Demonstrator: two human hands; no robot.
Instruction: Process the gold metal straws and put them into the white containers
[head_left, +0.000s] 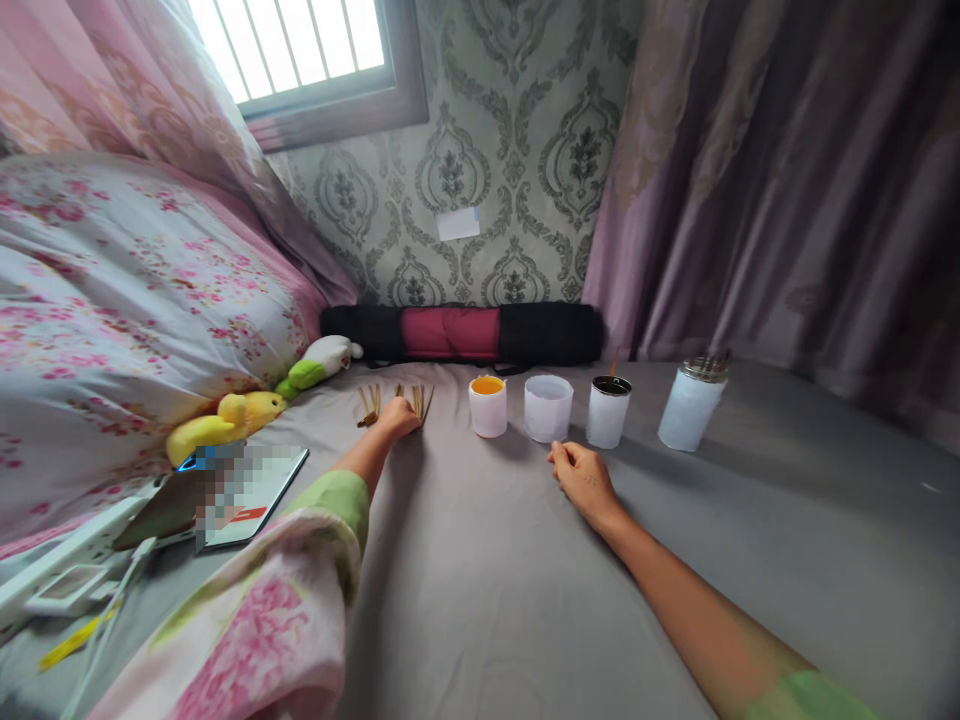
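My left hand [401, 415] reaches down to thin brown sticks [418, 400], its fingers closed among them; the fingertips are partly hidden. A second small bunch of sticks [367, 410] lies just left of it. My right hand [589, 485] rests on the sheet with fingers curled and thumb against forefinger, nothing visible in them. Right behind it stands a translucent white cup [547, 415]. To that cup's left is a white-wrapped cup [488, 412] with an orange-yellow inside. On its right, a white-wrapped can [607, 418] has a dark inside and one thin stick standing up.
A taller white-wrapped can [686, 408] stands at the far right with metallic-looking items at its top. Along the wall lies a black and red roll [450, 333]. Plush toys [225, 425], a tablet-like device [259, 490] and a power strip [97, 545] are at left.
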